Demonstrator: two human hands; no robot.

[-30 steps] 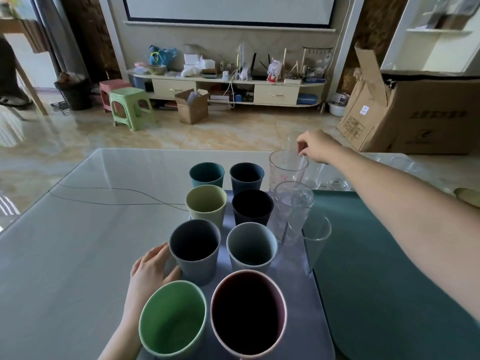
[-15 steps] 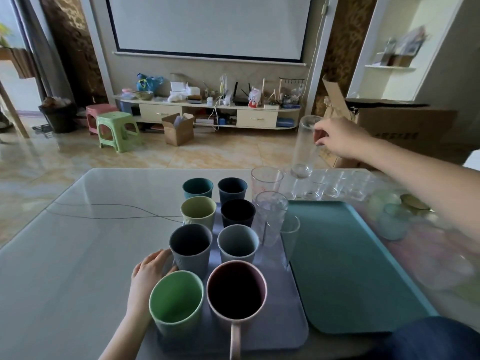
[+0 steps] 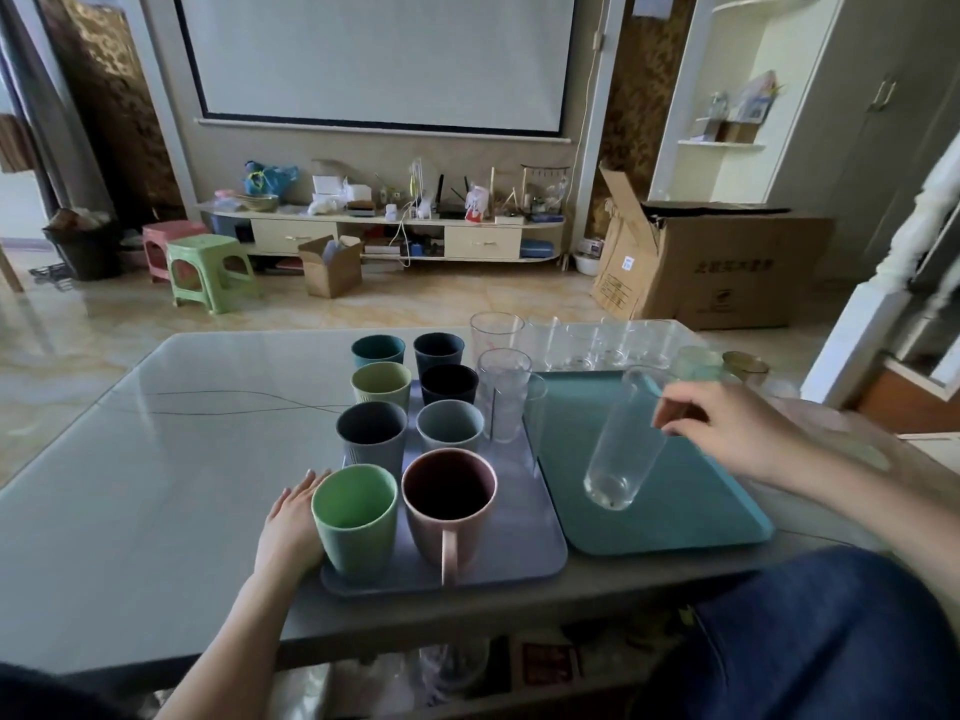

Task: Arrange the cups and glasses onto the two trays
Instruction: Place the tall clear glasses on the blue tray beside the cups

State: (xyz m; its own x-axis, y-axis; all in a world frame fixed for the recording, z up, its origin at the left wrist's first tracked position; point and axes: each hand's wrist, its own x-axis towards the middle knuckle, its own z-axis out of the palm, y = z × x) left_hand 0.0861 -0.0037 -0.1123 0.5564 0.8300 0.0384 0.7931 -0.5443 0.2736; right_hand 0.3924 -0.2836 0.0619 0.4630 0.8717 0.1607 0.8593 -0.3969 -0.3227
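Note:
My right hand point(image 3: 727, 428) pinches the rim of a tall clear glass point(image 3: 621, 449), which hangs tilted over the teal tray point(image 3: 691, 517), its base near the tray's surface. The lavender tray point(image 3: 524, 553) on the left carries several coloured cups, among them a green cup point(image 3: 356, 517) and a pink mug point(image 3: 449, 506), with clear glasses point(image 3: 504, 397) along its right side. My left hand point(image 3: 291, 522) rests flat on the table against the lavender tray's left edge, beside the green cup.
More clear glasses point(image 3: 597, 345) stand in a row at the table's far edge, with a pale green glass point(image 3: 693, 363) and an amber one point(image 3: 745, 366) to their right. A thin cable point(image 3: 218, 400) crosses the grey table point(image 3: 130, 485). My knee point(image 3: 810, 636) sits at the lower right.
My right hand has carried the tall glass from above the far row of glasses down and toward me, over the teal tray. The left hand has stayed by the lavender tray.

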